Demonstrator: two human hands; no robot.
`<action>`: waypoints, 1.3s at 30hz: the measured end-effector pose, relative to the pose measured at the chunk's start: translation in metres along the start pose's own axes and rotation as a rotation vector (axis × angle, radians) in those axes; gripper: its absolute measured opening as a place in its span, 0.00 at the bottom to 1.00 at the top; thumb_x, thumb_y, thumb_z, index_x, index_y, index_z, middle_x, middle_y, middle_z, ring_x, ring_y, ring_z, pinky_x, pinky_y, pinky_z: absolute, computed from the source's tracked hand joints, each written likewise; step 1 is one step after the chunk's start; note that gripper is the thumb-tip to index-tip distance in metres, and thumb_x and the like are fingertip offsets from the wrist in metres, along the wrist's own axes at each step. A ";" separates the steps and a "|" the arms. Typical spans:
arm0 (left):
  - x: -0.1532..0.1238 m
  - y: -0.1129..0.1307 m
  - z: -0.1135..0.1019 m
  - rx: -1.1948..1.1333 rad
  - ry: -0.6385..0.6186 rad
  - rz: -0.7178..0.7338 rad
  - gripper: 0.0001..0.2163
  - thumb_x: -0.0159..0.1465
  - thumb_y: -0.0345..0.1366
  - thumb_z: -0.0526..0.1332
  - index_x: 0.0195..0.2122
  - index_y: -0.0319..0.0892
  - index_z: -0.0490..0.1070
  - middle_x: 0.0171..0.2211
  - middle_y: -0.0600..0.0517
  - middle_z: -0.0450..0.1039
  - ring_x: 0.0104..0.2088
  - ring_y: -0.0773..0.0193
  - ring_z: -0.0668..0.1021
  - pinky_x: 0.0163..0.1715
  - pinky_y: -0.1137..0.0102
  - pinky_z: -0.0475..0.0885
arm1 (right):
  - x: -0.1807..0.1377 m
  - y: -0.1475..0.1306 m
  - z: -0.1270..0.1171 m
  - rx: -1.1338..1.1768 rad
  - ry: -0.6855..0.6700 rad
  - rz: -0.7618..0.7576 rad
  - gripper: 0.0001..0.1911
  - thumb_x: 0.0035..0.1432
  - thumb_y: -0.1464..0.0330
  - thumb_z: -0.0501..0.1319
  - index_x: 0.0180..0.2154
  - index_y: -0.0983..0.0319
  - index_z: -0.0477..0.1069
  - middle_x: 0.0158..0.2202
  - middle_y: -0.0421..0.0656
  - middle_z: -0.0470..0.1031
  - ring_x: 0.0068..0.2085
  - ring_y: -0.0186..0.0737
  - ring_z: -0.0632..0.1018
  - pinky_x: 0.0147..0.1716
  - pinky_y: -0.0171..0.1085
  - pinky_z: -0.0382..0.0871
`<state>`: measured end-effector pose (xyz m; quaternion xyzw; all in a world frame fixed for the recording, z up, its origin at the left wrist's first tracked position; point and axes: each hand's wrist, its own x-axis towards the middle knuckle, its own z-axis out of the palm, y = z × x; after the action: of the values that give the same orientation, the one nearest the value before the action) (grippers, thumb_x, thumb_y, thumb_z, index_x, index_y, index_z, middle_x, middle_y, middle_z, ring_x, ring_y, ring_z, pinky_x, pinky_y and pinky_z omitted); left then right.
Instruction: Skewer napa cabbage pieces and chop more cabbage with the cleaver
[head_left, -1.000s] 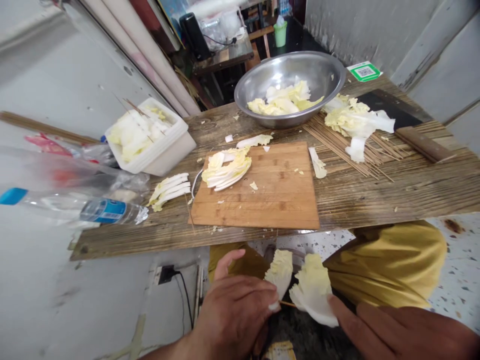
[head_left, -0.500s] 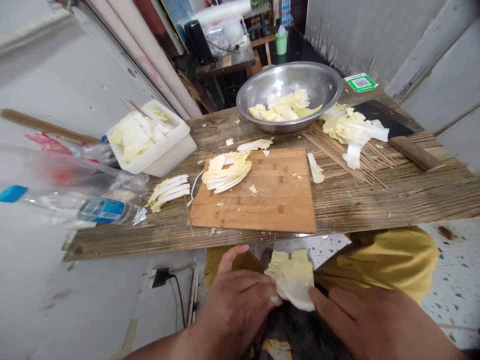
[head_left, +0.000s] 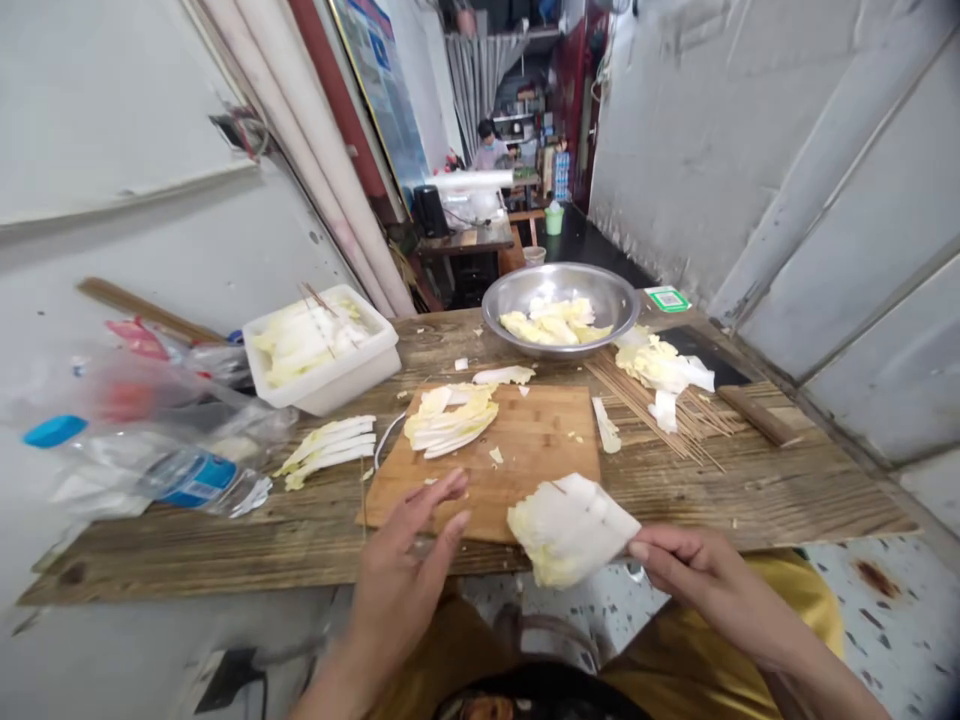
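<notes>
My right hand (head_left: pixel 694 570) pinches one end of a piece of napa cabbage leaf (head_left: pixel 574 528), pale white with a yellow frilled edge, in front of the cutting board (head_left: pixel 544 430). Small dark marks show on the leaf's surface. Left of it, my left hand (head_left: pixel 409 560) is open and holds nothing, its fingers spread by the board's near edge. On the board lies a bunch of cut cabbage pieces (head_left: pixel 451 428). More cabbage strips (head_left: pixel 330 450) rest on the wood to the left.
A steel bowl (head_left: pixel 626 325) with cabbage stands at the back. Wooden skewers (head_left: pixel 630 405), loose leaves (head_left: pixel 660 362) and a cleaver (head_left: pixel 757 415) lie at right. A white tub (head_left: pixel 345 385) of skewered cabbage and a plastic bottle (head_left: pixel 199 482) are at left. A person (head_left: pixel 491 150) is far behind.
The cabbage leaf has come up from the lap to the board's near edge in my right hand. My left hand has let go of it and moved left. The view has tilted up.
</notes>
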<state>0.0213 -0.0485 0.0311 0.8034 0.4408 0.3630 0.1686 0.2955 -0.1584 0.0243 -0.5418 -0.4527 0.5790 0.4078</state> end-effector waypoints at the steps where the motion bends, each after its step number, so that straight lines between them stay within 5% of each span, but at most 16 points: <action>1: 0.003 -0.011 0.002 0.023 0.007 0.007 0.13 0.64 0.40 0.58 0.49 0.47 0.71 0.44 0.51 0.79 0.45 0.59 0.79 0.49 0.61 0.70 | 0.003 0.006 -0.003 0.058 0.029 0.034 0.20 0.59 0.52 0.60 0.30 0.63 0.72 0.19 0.33 0.52 0.22 0.29 0.52 0.20 0.31 0.44; 7: 0.027 -0.071 0.022 0.302 0.004 -0.013 0.10 0.63 0.35 0.57 0.42 0.45 0.76 0.43 0.46 0.79 0.46 0.54 0.78 0.53 0.50 0.60 | 0.011 0.036 -0.008 0.234 0.069 0.113 0.25 0.53 0.44 0.61 0.29 0.61 0.67 0.17 0.28 0.42 0.18 0.26 0.43 0.16 0.31 0.35; 13: 0.054 -0.080 0.026 0.370 -0.030 -0.063 0.09 0.59 0.31 0.61 0.40 0.44 0.77 0.45 0.45 0.77 0.48 0.50 0.74 0.52 0.52 0.59 | 0.003 0.049 -0.012 0.399 0.127 0.139 0.23 0.53 0.48 0.64 0.28 0.61 0.64 0.18 0.28 0.43 0.19 0.26 0.42 0.16 0.31 0.37; 19: 0.063 -0.092 0.018 0.294 -0.086 -0.142 0.06 0.60 0.31 0.59 0.31 0.41 0.76 0.33 0.47 0.77 0.37 0.56 0.76 0.40 0.64 0.67 | -0.001 0.051 -0.013 0.405 0.129 0.156 0.22 0.54 0.48 0.63 0.31 0.61 0.68 0.19 0.30 0.44 0.20 0.27 0.42 0.18 0.31 0.38; 24: 0.056 -0.103 0.022 0.183 -0.112 -0.180 0.06 0.56 0.28 0.60 0.32 0.41 0.76 0.32 0.47 0.77 0.35 0.56 0.76 0.39 0.64 0.68 | 0.000 0.054 -0.014 0.392 0.109 0.140 0.21 0.57 0.49 0.60 0.30 0.61 0.68 0.19 0.30 0.43 0.20 0.27 0.42 0.18 0.31 0.38; 29: 0.056 -0.091 0.021 -0.067 -0.083 -0.167 0.07 0.59 0.36 0.60 0.35 0.42 0.76 0.40 0.46 0.77 0.43 0.56 0.75 0.47 0.63 0.67 | -0.002 0.052 -0.011 0.358 0.119 0.146 0.21 0.57 0.48 0.60 0.30 0.61 0.68 0.19 0.30 0.42 0.21 0.28 0.43 0.18 0.31 0.38; 35: 0.072 -0.076 0.011 -0.428 -0.069 -0.311 0.12 0.56 0.44 0.64 0.32 0.40 0.75 0.40 0.48 0.78 0.36 0.61 0.76 0.39 0.70 0.69 | -0.006 0.050 -0.008 0.315 0.131 0.143 0.22 0.55 0.48 0.61 0.34 0.61 0.72 0.19 0.30 0.43 0.21 0.29 0.44 0.19 0.31 0.37; 39: 0.090 -0.073 0.007 -0.632 0.006 -0.449 0.17 0.52 0.49 0.67 0.30 0.38 0.75 0.28 0.51 0.77 0.29 0.66 0.74 0.32 0.73 0.67 | -0.006 0.049 -0.004 0.324 0.157 0.145 0.21 0.53 0.48 0.64 0.35 0.60 0.74 0.21 0.32 0.46 0.23 0.30 0.46 0.22 0.30 0.42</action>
<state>0.0147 0.0670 0.0220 0.5944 0.4724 0.4374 0.4819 0.3013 -0.1761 -0.0215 -0.5438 -0.2803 0.6280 0.4810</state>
